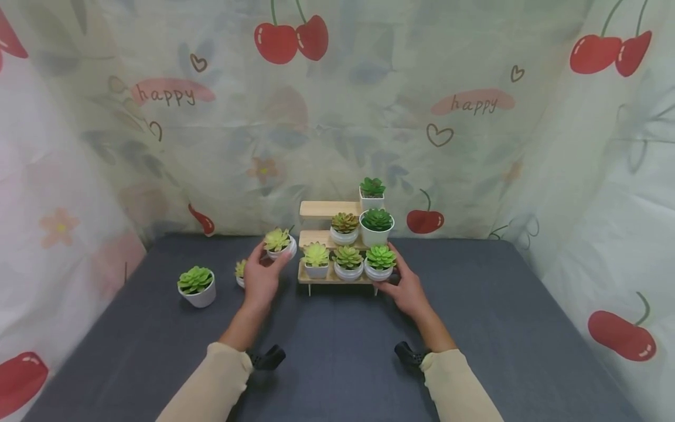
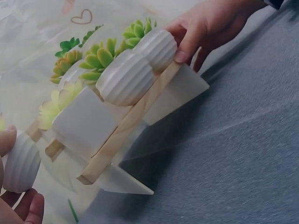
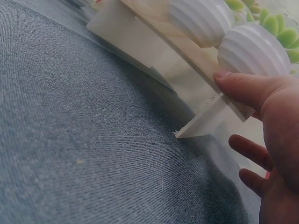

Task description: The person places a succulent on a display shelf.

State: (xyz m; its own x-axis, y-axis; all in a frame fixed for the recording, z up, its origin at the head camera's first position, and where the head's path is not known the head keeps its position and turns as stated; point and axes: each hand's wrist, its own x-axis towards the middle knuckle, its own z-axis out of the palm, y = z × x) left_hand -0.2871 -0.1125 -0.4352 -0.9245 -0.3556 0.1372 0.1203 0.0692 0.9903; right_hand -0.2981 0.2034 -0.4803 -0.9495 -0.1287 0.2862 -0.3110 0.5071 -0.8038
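While your left hand [image 1: 262, 278] curls its thumb and fingers round the ribbed white pot [image 1: 283, 251] of a pale succulent [image 1: 276, 239], held just left of the stand [image 1: 328, 209] near the worktop's [image 1: 332, 351] back edge, your right hand [image 1: 408, 290] pinches the stand's lower right end, some fingers hidden. The pot looks light, hard, perhaps slippery; grip its ribbed sides, sparing the succulent.
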